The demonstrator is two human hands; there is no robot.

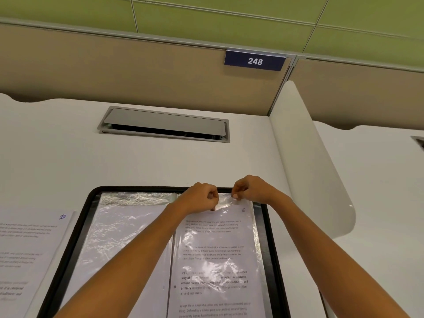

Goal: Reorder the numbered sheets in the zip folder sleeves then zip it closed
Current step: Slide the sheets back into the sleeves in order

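Zip folder, crinkled glossy plastic sleeves

A white counter filled the lower view. Set into it near its far edge was a long grey hatch, its flap tilted up a little over a dark slot. Behind the counter rose a beige partition, and a dark blue sign reading 248 in white hung from its top rail. Green panels with thin seams lay beyond. A white divider with a rounded end stood upright on the right, parting this counter from a neighbouring counter. At the right edge sat what was possibly a second hatch, mostly cut off.
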